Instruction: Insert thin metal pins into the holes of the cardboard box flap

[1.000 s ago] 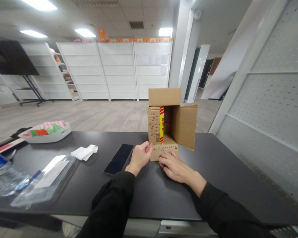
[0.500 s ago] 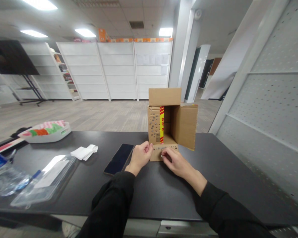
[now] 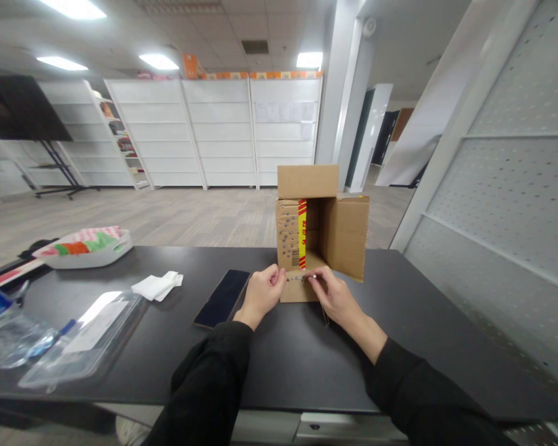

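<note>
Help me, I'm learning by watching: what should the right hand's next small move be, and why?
Probably press the small pale piece to the lower cardboard flap: the right hand seems to pinch it over that flap, beside grey dots; the left hand is by the flap's left edge.

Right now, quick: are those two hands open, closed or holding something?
Left hand: curled closed beside the cardboard flap; whether it holds anything cannot be told.
Right hand: closed in a pinch on a small pale piece.
</note>
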Motion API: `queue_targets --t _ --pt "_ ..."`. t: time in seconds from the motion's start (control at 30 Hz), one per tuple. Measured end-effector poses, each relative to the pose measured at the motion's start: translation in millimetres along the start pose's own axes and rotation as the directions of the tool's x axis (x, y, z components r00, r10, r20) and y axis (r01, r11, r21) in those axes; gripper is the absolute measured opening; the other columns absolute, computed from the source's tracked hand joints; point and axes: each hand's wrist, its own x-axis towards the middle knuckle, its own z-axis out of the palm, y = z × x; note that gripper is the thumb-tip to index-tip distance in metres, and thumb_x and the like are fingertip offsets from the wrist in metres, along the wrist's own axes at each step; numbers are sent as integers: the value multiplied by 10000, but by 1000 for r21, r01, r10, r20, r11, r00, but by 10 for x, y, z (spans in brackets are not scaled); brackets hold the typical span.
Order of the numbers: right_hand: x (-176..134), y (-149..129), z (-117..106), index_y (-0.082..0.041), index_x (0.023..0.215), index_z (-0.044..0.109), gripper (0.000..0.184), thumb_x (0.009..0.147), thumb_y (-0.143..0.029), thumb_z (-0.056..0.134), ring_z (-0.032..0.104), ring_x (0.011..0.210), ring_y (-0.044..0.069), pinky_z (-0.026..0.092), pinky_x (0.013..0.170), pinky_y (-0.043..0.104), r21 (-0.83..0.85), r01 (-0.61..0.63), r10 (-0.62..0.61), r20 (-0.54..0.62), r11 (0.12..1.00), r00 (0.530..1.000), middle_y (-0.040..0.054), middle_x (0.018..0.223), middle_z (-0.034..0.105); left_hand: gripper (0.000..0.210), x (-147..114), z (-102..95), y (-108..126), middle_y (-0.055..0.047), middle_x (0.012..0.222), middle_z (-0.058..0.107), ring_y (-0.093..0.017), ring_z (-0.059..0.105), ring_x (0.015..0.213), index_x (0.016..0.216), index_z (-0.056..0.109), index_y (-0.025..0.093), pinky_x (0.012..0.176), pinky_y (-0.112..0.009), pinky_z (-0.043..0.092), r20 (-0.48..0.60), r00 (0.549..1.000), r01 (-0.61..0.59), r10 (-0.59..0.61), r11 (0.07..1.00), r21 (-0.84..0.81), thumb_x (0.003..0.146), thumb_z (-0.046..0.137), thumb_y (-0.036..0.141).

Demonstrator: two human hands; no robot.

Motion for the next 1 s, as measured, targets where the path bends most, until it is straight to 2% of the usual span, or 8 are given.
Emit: queue_targets --t 0.3,0.77,1.0 --pt "8 60 16 -218 1034 510 154 967 -309 405 623 961 225 488 839 381 31 -56 57 -34 998 998 98 1001 651 392 4 -14 20 63 504 283 -74 276 485 562 268 195 515 -226 221 6 1000 16 -16 1000 -3 861 456 363" --pt "14 105 18 -214 973 547 128 951 -268 433 558 913 228 432 826 374 -147 -7 0 -47 989 999 76 943 639 393 8 -5 4 65 504 271 -74 271 481 566 259 196 516 -229 214 7 1000 16 -17 1000 13 864 452 363" --pt "19 102 28 -222 980 555 142 959 -292 433 574 887 222 432 809 359 -122 0 -6 -42 993 999 67 927 643 390 6 -11 18 63 504 277 -75 276 481 564 261 196 517 -229 217 9 1000 12 -12 1000 7 863 449 361"
